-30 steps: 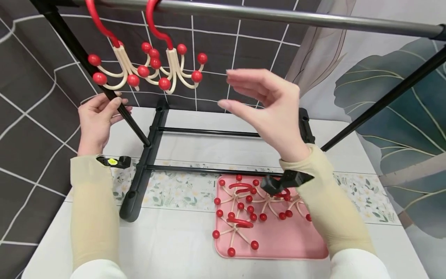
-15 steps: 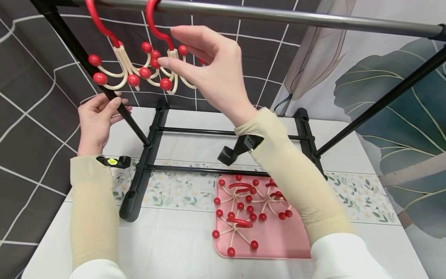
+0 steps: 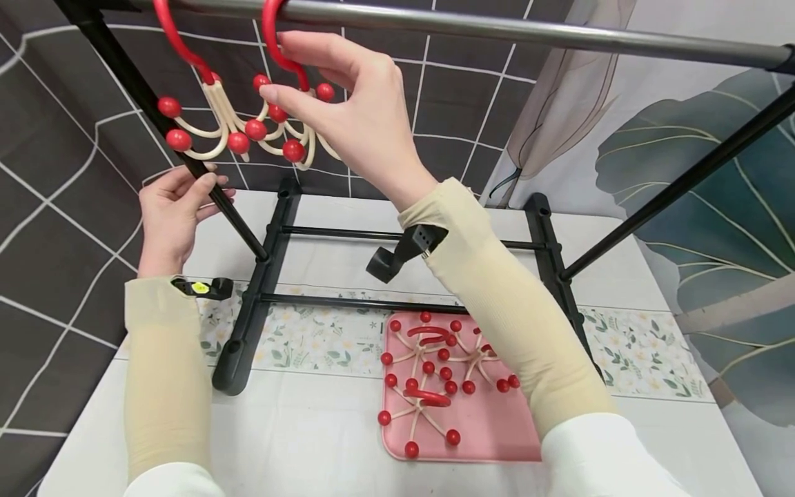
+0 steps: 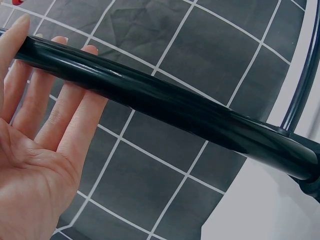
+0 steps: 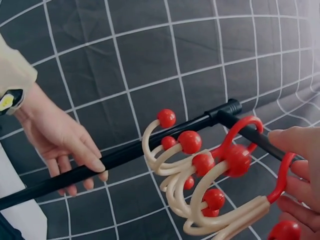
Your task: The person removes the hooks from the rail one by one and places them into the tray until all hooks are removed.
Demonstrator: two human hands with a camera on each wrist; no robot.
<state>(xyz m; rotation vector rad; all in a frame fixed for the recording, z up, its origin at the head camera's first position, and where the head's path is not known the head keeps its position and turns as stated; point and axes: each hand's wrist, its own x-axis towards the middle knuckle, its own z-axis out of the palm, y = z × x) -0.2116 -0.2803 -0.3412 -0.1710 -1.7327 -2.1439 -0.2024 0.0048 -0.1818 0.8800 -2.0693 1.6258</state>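
Observation:
Two hook hangers with red hooks, cream arms and red ball tips hang from the rack's grey rail. In the head view my right hand is at the right-hand hook hanger, thumb and forefinger spread apart around its hook. The right wrist view shows that red hook between thumb and fingers; firm contact cannot be told. The other hook hanger hangs to the left. My left hand holds the rack's slanted black post, thumb on one side and fingers behind it.
A pink tray on the white table holds several more hook hangers, partly hidden by my right sleeve. The rack's black base stands behind and left of it. Grey tiled cloth hangs at the back, with a patterned curtain at right.
My right hand has moved left across the rack to the right-hand hook hanger, and its thumb has gone up a little. The left hand has stayed on the post.

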